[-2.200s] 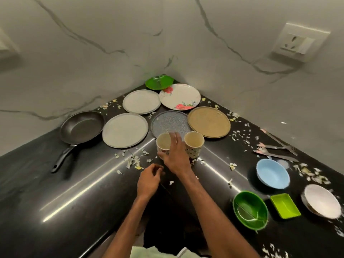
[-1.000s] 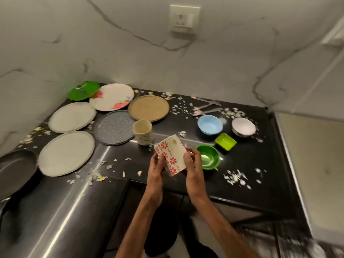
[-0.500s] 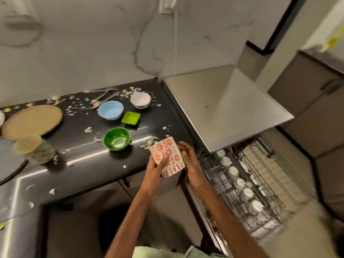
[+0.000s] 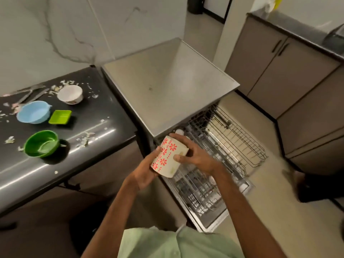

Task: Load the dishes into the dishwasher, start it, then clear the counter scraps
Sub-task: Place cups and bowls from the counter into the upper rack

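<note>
Grip, left hand: fingers and thumb curl round the lower end of the floral mug and hold it from the patterned side.
Grip, right hand: fingers wrap over the mug's upper end and the thumb presses the pale side. Both grips are closed on the mug.
Mug position: in the air and tilted well off upright, above the near left corner of the pulled-out dishwasher rack. It touches nothing but the hands. Which end is the mouth cannot be told, and no handle shows.
Handling, judged: stiff and light enough for one hand. It is probably glazed ceramic, so smooth, possibly slippery if wet, and liable to chip against wire. The best hold is round the body, fingers clear of the rim that goes down.
Rack: wire tines stand close together. White rounded items already sit along the left side, while the right half looks open.
Edges: the dishwasher top overhangs the rack just behind the mug. The bench ends just to the left.
Open room: free space lies to the right and towards the person, over the rack. Grey cabinets stand well apart.
Bench load: green bowl, blue bowl, green square dish, white bowl, cutlery and scattered scraps are not yet cleared.
</note>
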`<move>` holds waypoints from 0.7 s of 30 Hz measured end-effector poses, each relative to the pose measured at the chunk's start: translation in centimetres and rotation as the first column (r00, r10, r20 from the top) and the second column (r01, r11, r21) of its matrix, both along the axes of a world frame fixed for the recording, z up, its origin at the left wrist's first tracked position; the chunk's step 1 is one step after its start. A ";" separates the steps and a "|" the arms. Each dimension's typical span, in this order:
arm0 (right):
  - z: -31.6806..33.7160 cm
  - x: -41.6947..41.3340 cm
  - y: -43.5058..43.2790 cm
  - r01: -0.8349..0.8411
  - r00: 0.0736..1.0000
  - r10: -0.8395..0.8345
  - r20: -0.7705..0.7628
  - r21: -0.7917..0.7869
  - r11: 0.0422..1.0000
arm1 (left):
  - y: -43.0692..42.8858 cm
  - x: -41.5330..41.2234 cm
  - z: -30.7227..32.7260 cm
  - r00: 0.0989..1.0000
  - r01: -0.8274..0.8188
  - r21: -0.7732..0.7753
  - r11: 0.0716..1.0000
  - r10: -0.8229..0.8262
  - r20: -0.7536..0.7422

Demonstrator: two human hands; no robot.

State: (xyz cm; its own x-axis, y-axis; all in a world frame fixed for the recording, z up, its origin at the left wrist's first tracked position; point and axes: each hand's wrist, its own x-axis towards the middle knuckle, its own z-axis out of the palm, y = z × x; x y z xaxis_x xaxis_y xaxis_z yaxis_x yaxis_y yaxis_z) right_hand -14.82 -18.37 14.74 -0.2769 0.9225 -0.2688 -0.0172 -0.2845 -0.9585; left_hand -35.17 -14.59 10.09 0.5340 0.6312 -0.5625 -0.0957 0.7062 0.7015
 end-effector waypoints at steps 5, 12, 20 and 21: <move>-0.6 6.8 -0.9 0.112 0.994 -0.112 -0.001 0.002 0.994 | -0.6 7.9 0.4 0.997 0.065 0.036 0.997 -0.064 -0.037; -3.0 11.8 -3.8 0.446 0.892 -0.447 0.067 0.035 0.894 | -2.7 14.1 -2.4 0.997 -0.017 0.042 0.999 0.013 0.077; -6.2 14.2 -7.1 0.429 0.901 -0.417 0.122 -0.099 0.898 | -2.5 16.6 -3.9 0.983 0.114 0.116 0.987 -0.094 -0.160; -6.4 14.2 -7.5 0.414 0.904 -0.405 0.135 -0.052 0.909 | -2.2 17.0 -4.1 0.966 0.153 0.109 0.982 -0.126 -0.225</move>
